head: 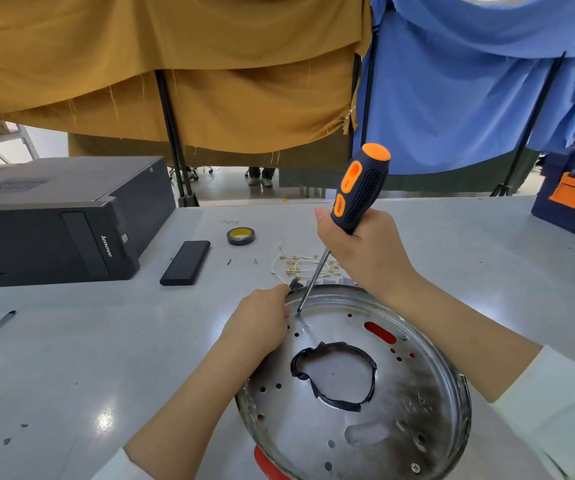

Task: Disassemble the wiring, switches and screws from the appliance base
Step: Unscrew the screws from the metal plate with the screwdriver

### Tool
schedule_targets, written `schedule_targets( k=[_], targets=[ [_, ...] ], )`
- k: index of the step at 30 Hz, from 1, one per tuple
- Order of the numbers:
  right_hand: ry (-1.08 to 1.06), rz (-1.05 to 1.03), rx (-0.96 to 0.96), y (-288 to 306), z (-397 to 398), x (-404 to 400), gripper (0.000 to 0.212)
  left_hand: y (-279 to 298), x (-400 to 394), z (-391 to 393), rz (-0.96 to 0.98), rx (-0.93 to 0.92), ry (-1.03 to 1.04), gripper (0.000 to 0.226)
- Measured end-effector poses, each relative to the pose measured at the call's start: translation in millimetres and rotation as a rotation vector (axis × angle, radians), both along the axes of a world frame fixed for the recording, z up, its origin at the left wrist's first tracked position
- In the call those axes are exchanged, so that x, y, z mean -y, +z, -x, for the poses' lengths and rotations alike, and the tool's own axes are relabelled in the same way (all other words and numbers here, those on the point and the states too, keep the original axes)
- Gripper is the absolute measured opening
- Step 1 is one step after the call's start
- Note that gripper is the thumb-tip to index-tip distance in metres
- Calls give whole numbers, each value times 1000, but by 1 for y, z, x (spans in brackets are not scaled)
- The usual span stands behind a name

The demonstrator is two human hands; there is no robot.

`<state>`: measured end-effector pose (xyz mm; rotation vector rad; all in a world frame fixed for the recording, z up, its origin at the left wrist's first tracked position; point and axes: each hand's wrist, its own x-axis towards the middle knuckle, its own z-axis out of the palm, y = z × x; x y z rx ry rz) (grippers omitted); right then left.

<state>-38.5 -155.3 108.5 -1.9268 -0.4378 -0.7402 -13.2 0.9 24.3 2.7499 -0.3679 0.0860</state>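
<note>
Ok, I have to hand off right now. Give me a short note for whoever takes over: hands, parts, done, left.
Right hand grips the screwdriver, tip set on a screw near the far rim of the metal base.
Left hand holds the base's far-left rim, fingers at a small black part.
Done: a bundle of white wires with brass terminals lies on the table behind the base; two loose screws sit beside the tape roll.
Left: this screw, another at the near rim, and the black ring around the centre hole.
</note>
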Motion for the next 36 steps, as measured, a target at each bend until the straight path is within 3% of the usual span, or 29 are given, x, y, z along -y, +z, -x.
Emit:
schedule_targets(
  k=[21,36],
  targets=[
    [52,56,9,2,15,-14,47,4,0,1,-34,-28,-3,22],
    [-282,204,-112,24,-22,-40,33,7,1,6,-25,-46,-7,11]
  ],
)
